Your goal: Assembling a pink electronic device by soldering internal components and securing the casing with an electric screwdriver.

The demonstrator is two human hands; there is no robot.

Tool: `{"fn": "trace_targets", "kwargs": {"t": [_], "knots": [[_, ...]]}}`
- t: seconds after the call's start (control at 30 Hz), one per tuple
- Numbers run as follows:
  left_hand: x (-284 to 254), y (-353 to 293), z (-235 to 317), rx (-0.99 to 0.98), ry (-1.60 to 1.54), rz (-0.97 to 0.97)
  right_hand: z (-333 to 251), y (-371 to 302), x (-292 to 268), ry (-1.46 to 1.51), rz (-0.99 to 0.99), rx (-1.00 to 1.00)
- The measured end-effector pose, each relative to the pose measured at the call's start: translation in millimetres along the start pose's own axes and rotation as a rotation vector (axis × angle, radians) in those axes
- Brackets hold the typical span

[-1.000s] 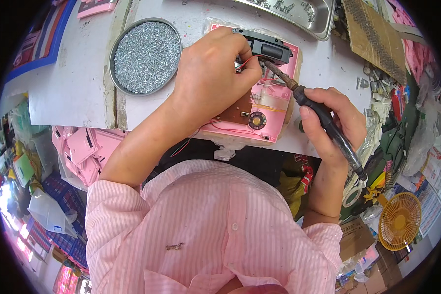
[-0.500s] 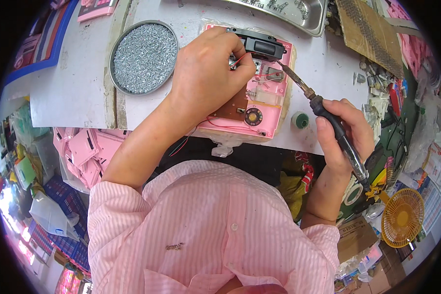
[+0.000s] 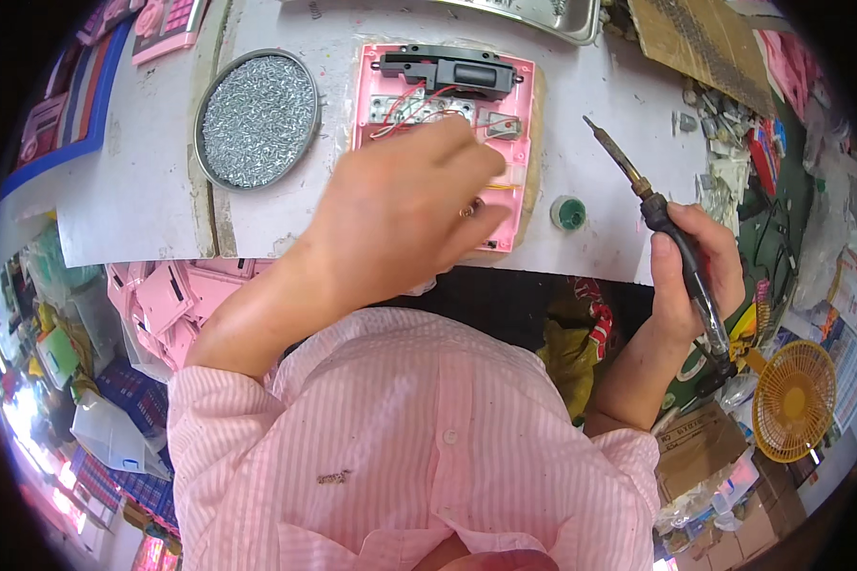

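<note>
My right hand (image 3: 700, 271) is closed round the dark handle of a soldering iron (image 3: 671, 224). Its tip points up and left, apart from the work. Slightly blurred, my left hand (image 3: 405, 205) hovers over the lower part of a pink plastic housing (image 3: 527, 105), thumb and forefinger apart with nothing seen between them. That hand hides much of the housing's lower half. Along the housing's far side lies a black plastic module (image 3: 471, 78). Thin red and white wires (image 3: 414, 107) run below it, close to a small grey metal part (image 3: 501, 125).
Left of the housing is a round dish of small silver screws (image 3: 259, 119). A small green-filled pot (image 3: 568, 213) stands to its right. A metal tray (image 3: 552, 17) and a cardboard sheet (image 3: 700, 48) lie at the back. Pink panels (image 3: 176, 300) are piled below left, and a yellow fan (image 3: 794, 402) sits lower right.
My left hand has left the black module and come nearer, over the housing's lower part. My right hand has drawn the soldering iron's tip rightward, off the module's edge.
</note>
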State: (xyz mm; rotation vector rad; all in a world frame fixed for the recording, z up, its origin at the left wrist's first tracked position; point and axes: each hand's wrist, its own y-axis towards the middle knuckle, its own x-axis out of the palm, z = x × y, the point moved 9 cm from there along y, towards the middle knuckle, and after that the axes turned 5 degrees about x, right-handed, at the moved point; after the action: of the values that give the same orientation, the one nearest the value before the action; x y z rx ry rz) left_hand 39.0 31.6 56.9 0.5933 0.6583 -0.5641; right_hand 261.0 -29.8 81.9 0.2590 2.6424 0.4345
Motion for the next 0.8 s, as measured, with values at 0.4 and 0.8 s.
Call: {"fn": "trace_targets", "kwargs": {"t": [0.4, 0.8], "knots": [[22, -1, -37, -0.335, -0.467, -0.108, 8, -13, 28, 0.142, 0.042, 0.173], [20, -16, -50, -0.433, -0.494, -0.127, -11, -26, 101, -0.330, 0.102, -0.109]]}}
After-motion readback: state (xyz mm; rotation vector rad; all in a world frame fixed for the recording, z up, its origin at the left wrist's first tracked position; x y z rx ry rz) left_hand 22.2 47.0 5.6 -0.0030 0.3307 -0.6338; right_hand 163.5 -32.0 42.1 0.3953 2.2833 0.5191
